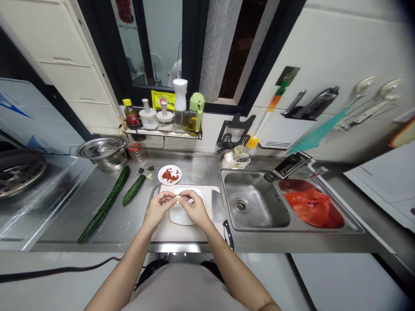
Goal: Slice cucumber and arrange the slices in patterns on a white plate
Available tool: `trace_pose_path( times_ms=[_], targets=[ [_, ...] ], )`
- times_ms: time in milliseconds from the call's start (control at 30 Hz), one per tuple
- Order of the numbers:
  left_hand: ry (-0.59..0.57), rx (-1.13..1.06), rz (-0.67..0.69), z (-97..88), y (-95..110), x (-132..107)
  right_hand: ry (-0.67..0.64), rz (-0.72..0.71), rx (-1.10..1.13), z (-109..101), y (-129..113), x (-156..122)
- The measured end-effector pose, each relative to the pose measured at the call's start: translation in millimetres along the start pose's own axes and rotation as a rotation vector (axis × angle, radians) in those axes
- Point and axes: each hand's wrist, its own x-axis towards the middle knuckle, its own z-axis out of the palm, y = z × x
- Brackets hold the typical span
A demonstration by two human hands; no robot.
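A thin, pale green cucumber slice (pixel 177 199) is pinched between the fingertips of my left hand (pixel 158 209) and my right hand (pixel 195 209). Both hands hover over a white squarish plate (pixel 181 219), which rests on a light cutting board (pixel 162 235); my hands partly hide the plate. Right of the plate, a broad-bladed kitchen knife (pixel 218 208) lies on the board, its black handle pointing toward me. To the left lie a long whole cucumber (pixel 105 209) and a shorter cut cucumber (pixel 134 190). Small cucumber offcuts (pixel 149 176) lie behind them.
Behind the board stands a small white plate (pixel 160 176) of chopped red pieces. A steel pot (pixel 112 162) and a red-lidded jar (pixel 136 153) are at back left. Seasoning containers line a wall shelf (pixel 165 133). Right is a sink (pixel 259 207) with a red plastic bag (pixel 309 205).
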Motion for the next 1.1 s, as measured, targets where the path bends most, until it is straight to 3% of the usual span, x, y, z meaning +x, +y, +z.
trace_pose_path(
  times_ms=[233,333,433,533,800,1100],
  targets=[
    [0.033,0.052,-0.008,4.2,-0.7,1.4,0.036,-0.100,-0.041,-7.0,-2.4,2.0],
    [-0.049,0.057,-0.127,5.7,2.6,0.1,0.051,-0.176,-0.059,-11.8,-5.1,1.6],
    [-0.142,-0.064,-0.263,8.8,6.6,-0.6,0.060,-0.234,-0.059,-13.7,-5.3,1.3],
    [-0.191,-0.172,-0.317,12.0,11.0,0.6,0.051,-0.270,-0.072,-14.2,-3.5,1.2],
    [-0.223,-0.201,-0.279,9.7,19.2,5.2,0.003,-0.330,-0.170,-20.9,-5.0,1.7],
    [-0.194,-0.034,-0.204,6.1,26.3,3.9,-0.058,-0.338,-0.169,-24.8,-8.8,1.4]
  ],
)
